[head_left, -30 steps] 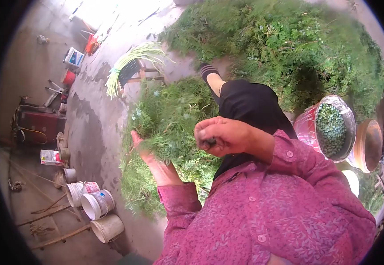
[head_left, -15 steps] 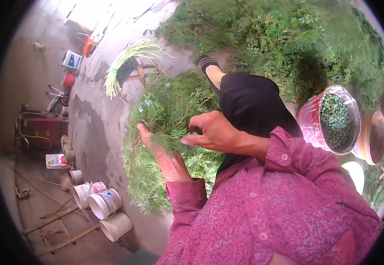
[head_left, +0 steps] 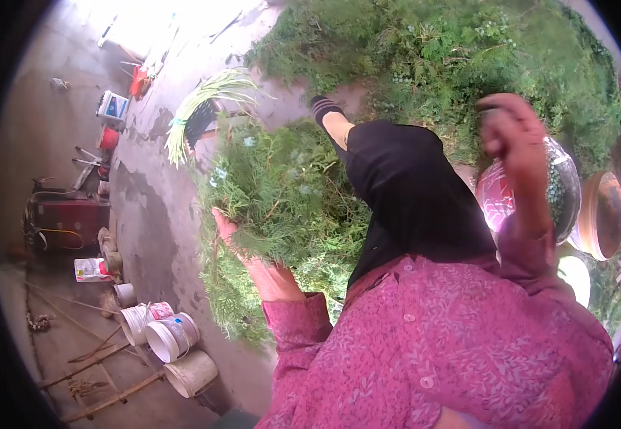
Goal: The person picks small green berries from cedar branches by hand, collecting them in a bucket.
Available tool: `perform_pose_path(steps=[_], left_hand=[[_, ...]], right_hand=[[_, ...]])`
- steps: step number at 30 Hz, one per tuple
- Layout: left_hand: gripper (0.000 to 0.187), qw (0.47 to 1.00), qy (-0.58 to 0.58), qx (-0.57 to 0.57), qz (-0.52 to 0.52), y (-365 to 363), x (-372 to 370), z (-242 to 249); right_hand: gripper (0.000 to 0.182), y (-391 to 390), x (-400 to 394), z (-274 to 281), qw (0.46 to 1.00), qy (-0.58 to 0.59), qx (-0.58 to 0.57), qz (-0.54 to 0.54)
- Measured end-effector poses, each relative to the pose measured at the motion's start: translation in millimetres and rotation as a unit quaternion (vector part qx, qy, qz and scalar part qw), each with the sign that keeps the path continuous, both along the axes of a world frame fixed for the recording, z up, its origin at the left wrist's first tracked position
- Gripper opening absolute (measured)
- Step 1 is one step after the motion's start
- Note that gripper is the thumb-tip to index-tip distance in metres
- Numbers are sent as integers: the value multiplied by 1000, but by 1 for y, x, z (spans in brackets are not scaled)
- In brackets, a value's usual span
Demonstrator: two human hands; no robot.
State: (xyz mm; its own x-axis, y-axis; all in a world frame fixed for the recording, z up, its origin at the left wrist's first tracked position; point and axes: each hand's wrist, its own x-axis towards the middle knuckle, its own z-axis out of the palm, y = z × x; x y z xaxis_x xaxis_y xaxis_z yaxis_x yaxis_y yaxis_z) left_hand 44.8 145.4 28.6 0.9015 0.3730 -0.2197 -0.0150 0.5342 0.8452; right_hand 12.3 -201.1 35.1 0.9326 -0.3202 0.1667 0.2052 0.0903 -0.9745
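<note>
Feathery cypress branches (head_left: 289,186) with a few pale blue-green cones lie heaped before me, left of my black-trousered leg. My left hand (head_left: 237,243) is around a leafy cypress sprig at the near side of this heap; foliage covers most of its fingers. Over to the right, my right hand (head_left: 518,139) is raised beside the red and white bucket (head_left: 495,193). Its fingers look bent but are smeared by motion, and whether anything is between them does not show. Green cones (head_left: 555,189) fill part of the bucket, half hidden by my right arm.
A large pile of cypress branches (head_left: 425,50) spreads across the far side. Behind the bucket stands an orange-brown tub (head_left: 602,214). Long green stalks (head_left: 196,107) lie over a small stool. White buckets (head_left: 171,336) and a wooden ladder (head_left: 103,375) are on the left.
My right hand has left the sprig by my left hand and swung right and up to the cone bucket. My left hand has stayed in the foliage, nearly still.
</note>
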Motion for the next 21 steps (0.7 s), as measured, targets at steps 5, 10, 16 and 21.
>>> perform_pose_path(steps=[5,10,16,21], left_hand=[[52,999,-24,2,24,-10,5,-2],[53,996,-66,48,26,-23,2,3],[53,992,-119,-35,-30,-22,6,9],[52,990,-126,-43,-49,-8,0,6]], right_hand=[[30,-145,-62,-106,739,195,-614,-198],[37,-134,-70,-111,776,178,-592,-122],[21,18,-7,13,972,15,-172,160],[21,99,7,30,917,-11,-166,362]])
